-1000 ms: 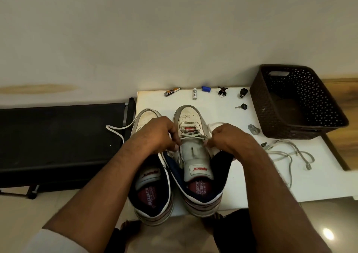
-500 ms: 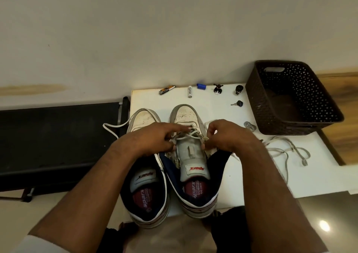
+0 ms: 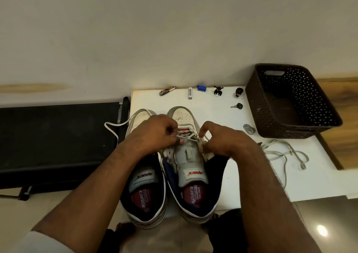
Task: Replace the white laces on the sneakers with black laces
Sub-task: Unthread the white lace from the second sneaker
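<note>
Two white sneakers stand side by side on a white table (image 3: 222,175), toes away from me. The left sneaker (image 3: 144,190) has a white lace end (image 3: 112,125) trailing off the table's left edge. The right sneaker (image 3: 190,167) still carries white lace (image 3: 188,136) across its lower eyelets. My left hand (image 3: 155,134) pinches that lace on the left side of the tongue. My right hand (image 3: 219,138) pinches it on the right side. A loose pale lace (image 3: 284,155) lies in loops on the table to the right. No black lace is in view.
A dark perforated basket (image 3: 290,101) stands at the table's back right. Along the back edge lie a nail clipper (image 3: 167,91), a battery (image 3: 190,93), a blue cap (image 3: 201,88), small dark figures and a key (image 3: 237,106). A black bench (image 3: 58,136) adjoins the left side.
Both hands have shifted slightly on the right sneaker's lace, my left fingers closing from stretched over the eyelets into a pinch. The sneakers have not moved.
</note>
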A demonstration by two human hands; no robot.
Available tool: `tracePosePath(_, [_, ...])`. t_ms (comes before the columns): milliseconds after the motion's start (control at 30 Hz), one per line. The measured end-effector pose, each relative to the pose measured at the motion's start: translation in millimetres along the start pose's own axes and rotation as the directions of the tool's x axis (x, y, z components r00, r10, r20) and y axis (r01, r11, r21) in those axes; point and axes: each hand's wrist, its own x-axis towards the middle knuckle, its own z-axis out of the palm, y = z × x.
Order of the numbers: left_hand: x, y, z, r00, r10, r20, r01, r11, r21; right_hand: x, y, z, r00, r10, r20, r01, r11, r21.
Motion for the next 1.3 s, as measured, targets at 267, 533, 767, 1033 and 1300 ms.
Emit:
tracePosePath(267, [-0.3, -7.9, 0.9, 0.952, -0.055, -0.303, 0.076, 0.995, 0.059, -1.1, 1.4, -4.1, 0.998, -0.056, 0.008, 0.056, 0.996, -0.063])
tracePosePath(533, [9.9, 4.0, 8.4, 0.996, -0.059, 0.069, 0.045, 0.981, 0.187, -0.6, 0.8, -1.2, 0.994, -0.109, -0.002, 0.107, 0.981, -0.159])
tracePosePath(767, [3.4, 8.4, 6.2, 0.989, 0.048, -0.142, -0.002, 0.951, 0.309, 1.5, 2.6, -0.3, 0.995, -0.097, 0.012, 0.098, 0.986, -0.138])
tracePosePath(1033, [7.9, 7.8, 7.9, 0.992, 0.024, 0.124, -0.043, 0.987, 0.156, 4.9, 3.2, 0.7, 0.985, -0.172, 0.013, 0.172, 0.980, -0.100])
tracePosePath(1300, [3.5, 5.8, 1.8, 0.992, 0.004, -0.129, 0.009, 0.995, 0.099, 4.8, 8.0, -0.2, 0.990, -0.137, 0.027, 0.138, 0.989, -0.048])
